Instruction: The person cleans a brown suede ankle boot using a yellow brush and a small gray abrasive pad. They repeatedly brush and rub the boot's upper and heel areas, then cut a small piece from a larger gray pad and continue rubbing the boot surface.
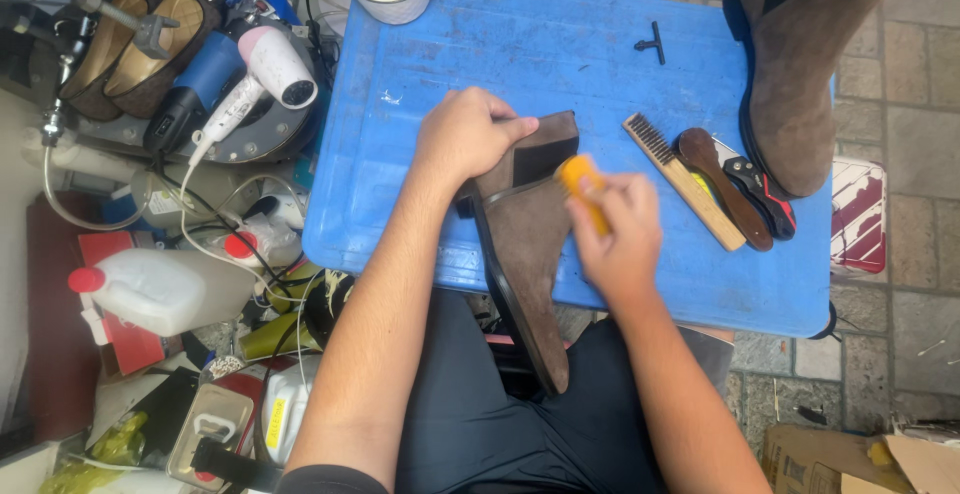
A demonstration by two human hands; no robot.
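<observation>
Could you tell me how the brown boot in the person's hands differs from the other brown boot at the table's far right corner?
The held boot lies tilted on its side across the lap and table edge; the other boot stands upright on the blue table. The left hand grips the held boot's shaft while the right hand presses an orange block to it; the other boot is untouched. Both are brown suede with dark soles.

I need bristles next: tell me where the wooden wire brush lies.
The wooden wire brush lies on the blue plastic table, right of the right hand, beside a dark wooden-handled brush.
</observation>
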